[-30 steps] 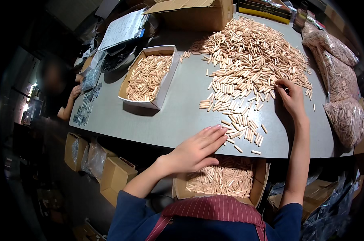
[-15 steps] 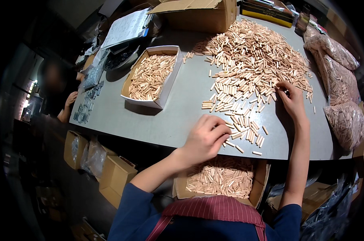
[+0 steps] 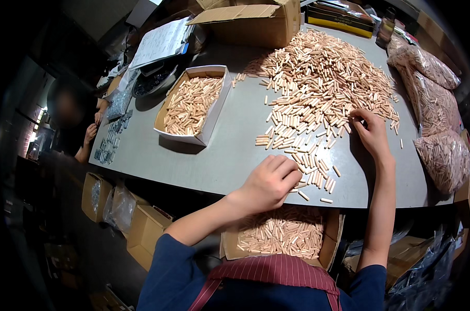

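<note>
A wide heap of small wooden dowels (image 3: 331, 72) spreads across the grey table, thinning into loose pieces toward the near edge. My left hand (image 3: 271, 181) is closed, its fingers curled down at the left side of these near dowels. Its fingertips are mostly hidden, so what they hold cannot be seen. At the right flank of the heap, my right hand (image 3: 371, 132) has thumb and fingers bent together against the dowels. Anything between those fingertips is too small to make out.
A white-sided cardboard box (image 3: 208, 122) of dowels stands left of the heap. Below the table edge sits another dowel-filled carton (image 3: 332, 243). Filled plastic bags (image 3: 442, 160) line the right side. An open carton (image 3: 245, 26) stands behind; a co-worker's hand (image 3: 91, 132) is far left.
The whole view has shifted slightly. My left hand has moved a little right and toward me, staying curled over the near dowels. My right hand keeps almost the same place at the heap.
</note>
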A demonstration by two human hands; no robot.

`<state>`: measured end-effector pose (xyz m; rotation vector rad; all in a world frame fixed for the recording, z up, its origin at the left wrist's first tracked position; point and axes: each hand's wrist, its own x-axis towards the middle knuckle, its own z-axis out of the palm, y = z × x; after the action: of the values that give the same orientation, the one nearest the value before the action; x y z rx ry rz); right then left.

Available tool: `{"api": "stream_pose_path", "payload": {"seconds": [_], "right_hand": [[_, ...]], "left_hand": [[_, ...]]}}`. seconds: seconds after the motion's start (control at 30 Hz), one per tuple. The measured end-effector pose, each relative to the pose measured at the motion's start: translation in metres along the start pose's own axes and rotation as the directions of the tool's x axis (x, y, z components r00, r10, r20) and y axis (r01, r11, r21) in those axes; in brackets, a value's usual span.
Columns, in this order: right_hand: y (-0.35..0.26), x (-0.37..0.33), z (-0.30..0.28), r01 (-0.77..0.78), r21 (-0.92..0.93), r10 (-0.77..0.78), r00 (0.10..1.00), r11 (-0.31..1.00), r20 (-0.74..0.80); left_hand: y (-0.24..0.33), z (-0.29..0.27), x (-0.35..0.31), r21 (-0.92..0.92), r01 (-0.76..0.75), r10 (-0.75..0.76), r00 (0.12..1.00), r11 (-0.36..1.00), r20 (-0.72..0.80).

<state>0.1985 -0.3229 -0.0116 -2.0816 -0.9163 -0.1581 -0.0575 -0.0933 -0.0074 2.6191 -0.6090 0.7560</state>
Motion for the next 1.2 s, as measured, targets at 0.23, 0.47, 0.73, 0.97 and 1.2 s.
{"api": "stream_pose_path", "payload": {"seconds": [0.23,0.47,0.73,0.97,1.2], "right_hand": [[0.006,0.0,0.003,-0.009,-0.021,0.009,1.0,1.0,-0.018],[0.004,0.0,0.005,-0.047,-0.057,0.043,0.997,0.997,-0.06],[0.01,0.001,0.005,-0.024,-0.054,0.022,0.999,0.998,-0.041],[0.011,0.0,0.0,-0.042,-0.032,0.04,0.998,0.999,-0.057],[0.007,0.0,0.001,-0.03,-0.025,0.028,0.998,0.999,-0.06]], "left_hand": [[-0.02,-0.03,-0.005,0.088,0.121,-0.113,0.989,0.989,-0.092],[-0.079,-0.11,-0.008,0.367,0.528,-0.268,0.781,0.766,-0.564],[-0.022,-0.027,-0.026,-0.226,0.231,-0.225,0.973,0.946,0.053],[-0.002,-0.006,-0.021,-0.158,0.122,-0.056,0.928,0.98,0.369],[0.011,-0.041,-0.043,-0.619,0.267,-0.034,0.932,0.738,0.361]]}}
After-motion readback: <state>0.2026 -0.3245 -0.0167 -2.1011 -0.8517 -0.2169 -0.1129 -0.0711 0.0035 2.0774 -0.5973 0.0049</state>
